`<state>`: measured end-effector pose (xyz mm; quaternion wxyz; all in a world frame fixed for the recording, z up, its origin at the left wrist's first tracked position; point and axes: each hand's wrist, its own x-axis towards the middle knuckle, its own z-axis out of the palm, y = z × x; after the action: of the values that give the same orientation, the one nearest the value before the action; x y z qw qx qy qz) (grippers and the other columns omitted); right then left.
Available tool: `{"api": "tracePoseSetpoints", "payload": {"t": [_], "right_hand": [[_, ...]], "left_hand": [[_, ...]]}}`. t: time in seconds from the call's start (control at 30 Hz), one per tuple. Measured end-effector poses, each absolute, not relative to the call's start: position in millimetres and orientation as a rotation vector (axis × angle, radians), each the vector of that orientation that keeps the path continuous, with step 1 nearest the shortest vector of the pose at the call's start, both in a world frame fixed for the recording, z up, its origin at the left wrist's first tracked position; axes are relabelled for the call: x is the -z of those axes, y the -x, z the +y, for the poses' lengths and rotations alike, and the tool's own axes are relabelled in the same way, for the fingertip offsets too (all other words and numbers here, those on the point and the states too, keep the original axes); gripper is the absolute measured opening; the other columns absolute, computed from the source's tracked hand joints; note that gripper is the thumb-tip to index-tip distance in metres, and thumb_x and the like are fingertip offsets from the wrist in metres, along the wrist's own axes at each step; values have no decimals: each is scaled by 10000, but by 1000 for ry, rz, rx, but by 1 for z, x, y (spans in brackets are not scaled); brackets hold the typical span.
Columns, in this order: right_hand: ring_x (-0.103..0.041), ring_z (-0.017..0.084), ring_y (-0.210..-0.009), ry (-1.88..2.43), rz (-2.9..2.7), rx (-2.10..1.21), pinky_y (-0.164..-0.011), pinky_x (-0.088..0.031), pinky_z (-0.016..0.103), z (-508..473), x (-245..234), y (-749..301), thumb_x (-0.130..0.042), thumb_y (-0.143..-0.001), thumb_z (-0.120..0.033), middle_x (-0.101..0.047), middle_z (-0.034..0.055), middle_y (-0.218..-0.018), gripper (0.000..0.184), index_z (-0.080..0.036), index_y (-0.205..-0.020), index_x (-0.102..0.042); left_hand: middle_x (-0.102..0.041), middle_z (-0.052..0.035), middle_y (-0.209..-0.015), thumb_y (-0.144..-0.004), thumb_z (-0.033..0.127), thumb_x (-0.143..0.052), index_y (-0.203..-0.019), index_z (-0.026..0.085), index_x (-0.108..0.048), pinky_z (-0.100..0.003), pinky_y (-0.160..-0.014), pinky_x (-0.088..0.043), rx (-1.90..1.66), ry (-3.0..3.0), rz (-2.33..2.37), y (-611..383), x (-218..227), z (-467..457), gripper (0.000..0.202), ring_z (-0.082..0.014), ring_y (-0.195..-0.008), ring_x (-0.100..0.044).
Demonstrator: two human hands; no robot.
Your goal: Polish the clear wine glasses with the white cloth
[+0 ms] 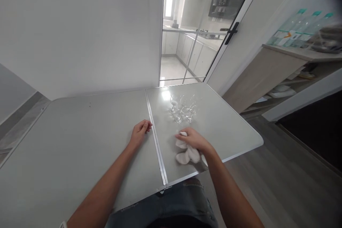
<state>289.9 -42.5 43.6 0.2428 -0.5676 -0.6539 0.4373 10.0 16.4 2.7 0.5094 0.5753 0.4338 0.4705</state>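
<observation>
Two bare hands are over one pale, smooth-topped table (80,142), its surface split into two panels by a paired metal strip (157,140). One cloth, whitish, soft and bunched into rounded folds, is in the right hand (190,137); thumb and fingers pinch the cloth (187,155) at its upper end, and its loose folds hang toward the table's near edge, on the right panel. The left hand (140,127), nothing visible in it, is just left of the strip with its fingers loosely curled; I cannot tell whether thumb and fingertips meet.

Several clear, stemmed glasses (178,118) are grouped just beyond the cloth; at least three round feet show, but overlapping transparent bowls blur the full count. Three clear plastic bottles (304,30) with teal caps stand on one wood-grained shelf unit (267,67) at the right. One black handle (232,33) marks the glass-paned door.
</observation>
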Motion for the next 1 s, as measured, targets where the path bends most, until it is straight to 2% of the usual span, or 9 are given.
{"api": "tracePoseSetpoints", "payload": {"t": [0.07,0.13,0.2,0.3,0.4,0.47,0.53,0.7,1.0], "right_hand": [[-483,135,-657,1261,-1699,-1118,-632,-379,245,-37,-49,-242,-524,-922,-442,-515,-24,-669,332,-179,-725,-571],[-555,158,-784,1060,-1633,-956,-739,-436,265,-25,-50,-196,-463,-974,-375,-600,4,-826,245,-194,-917,-618],[-586,176,-909,896,-1671,-807,-840,-461,301,-9,-47,-162,-394,-1001,-290,-624,44,-989,254,-213,-1114,-608],[-561,214,-1000,845,-1851,-507,-935,-448,376,12,-36,-137,-433,-983,-264,-594,89,-1045,233,-202,-1095,-628],[-513,271,-1151,790,-2125,-294,-1045,-382,465,19,-22,-131,-562,-927,-304,-582,130,-1205,195,-189,-1071,-624],[-467,290,-1233,730,-2231,-252,-1070,-372,478,18,-13,-128,-564,-904,-263,-550,147,-1298,213,-181,-1096,-609],[-446,294,-1243,747,-2227,-258,-1059,-391,477,15,-6,-125,-528,-887,-203,-531,156,-1306,241,-174,-1116,-600],[-460,277,-1097,812,-2171,-320,-998,-435,449,13,-2,-121,-523,-836,-140,-544,143,-1169,267,-155,-1089,-607],[-433,275,-1036,846,-2163,-336,-952,-437,439,15,-2,-121,-539,-815,-138,-526,124,-1095,226,-172,-1028,-607]], "left_hand": [[-664,-57,-785,-913,569,-558,-862,177,-708,-285,-669,-447,-1126,-1317,966,-10,-1,16,423,-169,-702,-572],[-686,-60,-811,-892,576,-584,-875,165,-710,-285,-664,-461,-1165,-1199,924,-9,3,17,430,-174,-715,-590],[-663,-30,-740,-842,581,-642,-794,160,-690,-269,-623,-452,-1255,-1058,938,-8,10,19,426,-159,-671,-572],[-636,0,-686,-778,588,-699,-759,166,-667,-260,-604,-457,-1338,-837,966,-7,17,22,424,-152,-656,-578],[-680,-21,-784,-806,604,-659,-870,169,-687,-278,-676,-499,-1368,-646,893,-6,16,23,440,-172,-746,-640],[-697,-30,-832,-821,571,-660,-883,168,-688,-281,-714,-510,-1387,-596,854,-6,15,23,408,-176,-780,-662],[-698,-28,-830,-825,535,-671,-862,167,-687,-276,-729,-510,-1383,-582,854,-6,14,23,371,-171,-780,-668],[-668,-1,-750,-825,493,-691,-799,165,-678,-249,-690,-489,-1368,-617,910,-5,17,23,330,-142,-714,-640],[-625,23,-711,-815,447,-699,-753,175,-649,-241,-684,-473,-1386,-638,902,-6,16,24,284,-124,-679,-591]]}}
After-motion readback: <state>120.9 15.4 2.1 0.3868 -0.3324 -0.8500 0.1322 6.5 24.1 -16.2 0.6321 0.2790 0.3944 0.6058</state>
